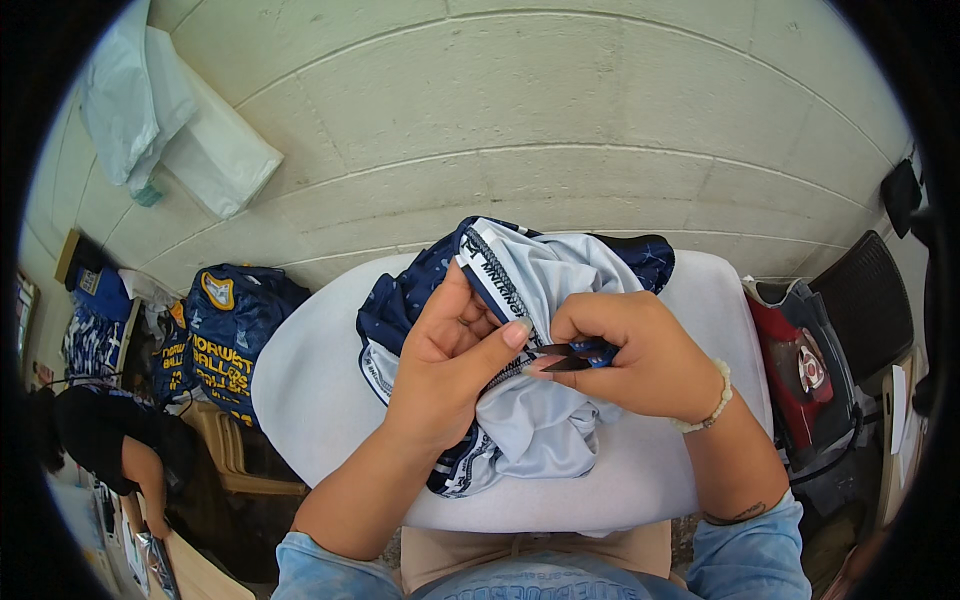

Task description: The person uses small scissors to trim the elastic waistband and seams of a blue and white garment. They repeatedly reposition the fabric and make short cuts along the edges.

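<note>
A bunched garment (545, 435), light grey on its inner side and navy outside, lies on a white cloth-covered board (640, 490). My left hand (440, 355) pinches its printed, stitched band between thumb and fingers and holds that edge raised. In my right hand (645, 360) is a small pair of thread snips (575, 357) with a blue grip. The dark blades point left, close to the seam beside my left thumb. Whether the blade tips touch the fabric I cannot tell.
A red-and-black iron (800, 370) stands right of the board, near a dark mesh chair (868, 305). Navy bags with yellow print (225, 345) sit left. At lower left, another person in a black top (120, 440) bends over a table. White plastic bags (190, 125) hang on the block wall.
</note>
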A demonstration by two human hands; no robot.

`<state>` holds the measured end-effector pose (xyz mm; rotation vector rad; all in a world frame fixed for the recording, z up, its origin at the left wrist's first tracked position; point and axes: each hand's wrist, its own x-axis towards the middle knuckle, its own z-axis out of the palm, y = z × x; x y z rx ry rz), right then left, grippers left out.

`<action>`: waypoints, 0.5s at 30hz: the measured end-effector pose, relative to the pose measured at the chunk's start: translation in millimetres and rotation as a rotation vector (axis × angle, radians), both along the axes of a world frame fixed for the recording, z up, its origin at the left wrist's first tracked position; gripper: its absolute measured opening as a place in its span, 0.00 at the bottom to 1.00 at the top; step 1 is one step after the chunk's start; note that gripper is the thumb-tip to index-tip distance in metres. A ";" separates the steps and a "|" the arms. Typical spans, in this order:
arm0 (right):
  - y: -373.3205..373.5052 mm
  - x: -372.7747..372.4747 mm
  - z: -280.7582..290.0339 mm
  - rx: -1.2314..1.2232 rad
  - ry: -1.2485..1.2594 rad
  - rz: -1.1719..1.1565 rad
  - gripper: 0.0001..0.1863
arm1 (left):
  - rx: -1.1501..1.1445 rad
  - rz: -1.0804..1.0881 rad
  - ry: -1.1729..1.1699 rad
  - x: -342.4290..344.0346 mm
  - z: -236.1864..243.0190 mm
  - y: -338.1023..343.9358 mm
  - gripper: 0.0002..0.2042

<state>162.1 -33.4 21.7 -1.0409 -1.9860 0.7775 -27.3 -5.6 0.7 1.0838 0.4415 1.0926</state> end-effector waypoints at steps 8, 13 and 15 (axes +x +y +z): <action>-0.1 1.1 -0.2 0.004 -0.008 0.017 0.12 | 0.032 -0.001 0.001 -1.4 -1.8 0.4 0.31; 0.3 1.0 -1.2 0.010 0.018 0.026 0.12 | 0.034 0.000 -0.002 -1.4 -2.8 0.7 0.31; 0.4 1.0 -1.0 0.014 0.013 0.026 0.12 | 0.042 0.004 0.001 -1.3 -2.9 0.6 0.31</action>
